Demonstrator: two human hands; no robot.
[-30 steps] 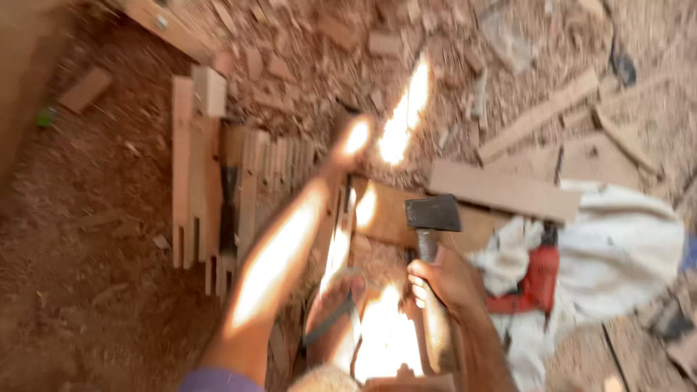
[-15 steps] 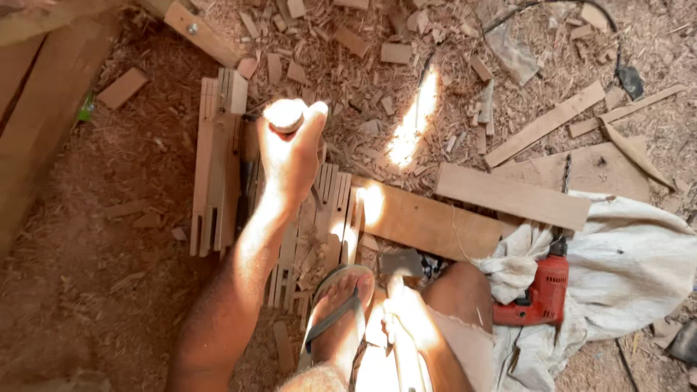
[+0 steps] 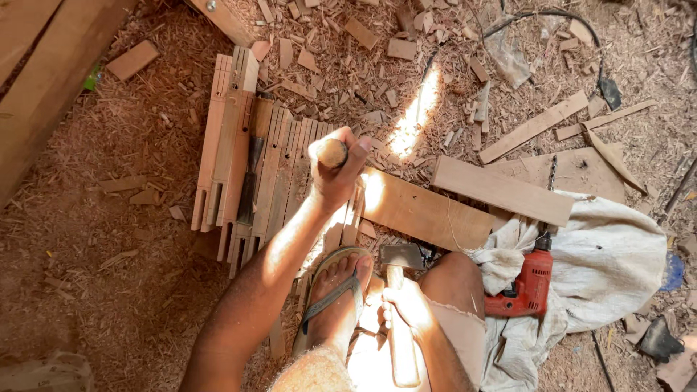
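My left hand [image 3: 335, 170] is closed around the wooden handle of a chisel [image 3: 333, 152], held upright over a row of slotted wooden slats [image 3: 272, 170] lying on the ground. My right hand [image 3: 406, 308] grips the wooden handle of a hammer [image 3: 401, 260], whose metal head sits low beside my knee, just right of my sandalled foot [image 3: 335, 290]. The foot rests on the near ends of the slats. Another dark chisel [image 3: 250, 181] lies on the slats to the left.
A red power drill [image 3: 528, 284] lies on a white cloth [image 3: 610, 261] at the right. Flat boards [image 3: 501, 190] lie beyond my knee. Wood chips and sawdust cover the ground. A timber beam [image 3: 36, 80] runs along the upper left.
My left hand with the chisel has come down and toward me over the slats. The hammer, raised a second ago, has dropped low beside my knee.
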